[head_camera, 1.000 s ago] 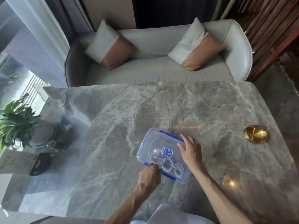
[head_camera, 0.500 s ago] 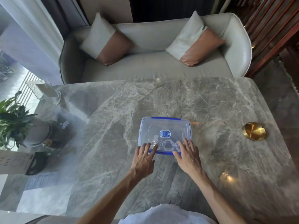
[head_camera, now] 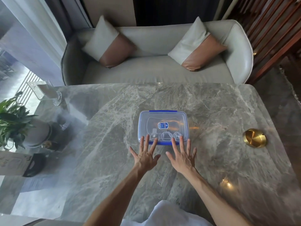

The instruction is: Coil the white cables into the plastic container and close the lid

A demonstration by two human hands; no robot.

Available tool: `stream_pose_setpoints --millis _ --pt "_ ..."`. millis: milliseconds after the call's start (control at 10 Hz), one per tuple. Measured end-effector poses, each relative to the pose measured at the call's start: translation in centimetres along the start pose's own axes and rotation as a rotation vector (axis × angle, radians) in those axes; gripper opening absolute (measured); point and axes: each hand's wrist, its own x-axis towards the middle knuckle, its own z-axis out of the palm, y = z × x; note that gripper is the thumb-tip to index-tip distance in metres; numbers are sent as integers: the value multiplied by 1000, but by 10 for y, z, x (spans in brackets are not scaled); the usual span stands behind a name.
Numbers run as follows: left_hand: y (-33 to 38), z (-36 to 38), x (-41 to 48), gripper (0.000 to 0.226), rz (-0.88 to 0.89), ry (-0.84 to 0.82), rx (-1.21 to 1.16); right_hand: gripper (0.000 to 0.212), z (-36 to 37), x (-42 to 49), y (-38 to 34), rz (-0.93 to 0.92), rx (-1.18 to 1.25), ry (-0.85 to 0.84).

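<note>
Both hands spread flat at the near edge of a lidded box on the grey marble desk (head_camera: 101,160).

From the left: a green potted plant (head_camera: 11,118), a clear glass stand (head_camera: 48,93) – then the left hand (head_camera: 145,155) and right hand (head_camera: 182,156), fingers splayed, gripping nothing, fingertips on the clear plastic container with blue clips (head_camera: 163,126), lid on, coiled white cables (head_camera: 166,135) inside; a round brass dish (head_camera: 254,137) sits well apart.

Bright light comes from the window (head_camera: 9,66) on the left; the bench (head_camera: 114,160) shines, and edges bend
</note>
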Motion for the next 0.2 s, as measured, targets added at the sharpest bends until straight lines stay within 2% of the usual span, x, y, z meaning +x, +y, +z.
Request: stream_pose_setpoints --millis 100,200 --pt "1 -10 2 74 -9 -35 -15 73 -13 -3 -7 9 7 -7" --pt "6 -41 11 59 4 -43 -98 64 -46 9 -15 -1 69 -26"
